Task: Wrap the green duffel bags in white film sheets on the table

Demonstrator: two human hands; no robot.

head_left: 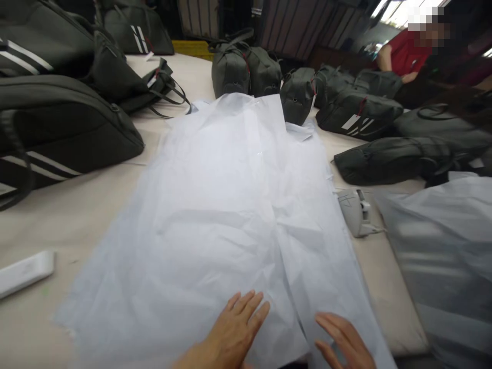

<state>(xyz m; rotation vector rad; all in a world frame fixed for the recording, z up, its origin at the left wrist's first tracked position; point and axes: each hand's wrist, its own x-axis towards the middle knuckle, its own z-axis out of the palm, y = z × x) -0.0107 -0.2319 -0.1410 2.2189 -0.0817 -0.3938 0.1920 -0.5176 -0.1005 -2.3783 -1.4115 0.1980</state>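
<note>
Here both hands, left hand (235, 328) and right hand (343, 342), are lying open, gripping nothing, flat on white tissue sheets (215, 220), striped dark bags (57, 128) crowding the desk (77, 215) from nine to two o'clock, no writing legible.

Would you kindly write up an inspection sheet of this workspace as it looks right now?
Surface: pale table, largely covered.
Job's things: white tissue paper sheets spread flat, overlapping, creased.
Clutter: dark green bags at left, more bags along the far and right edge; grey handheld tool; white flat object; clear plastic bags at right.
Grippers: left hand flat on the paper, fingers spread; right hand open on the paper's edge.
Cables: nothing seen.
Surroundings: another person in a red top beyond the table.
</note>
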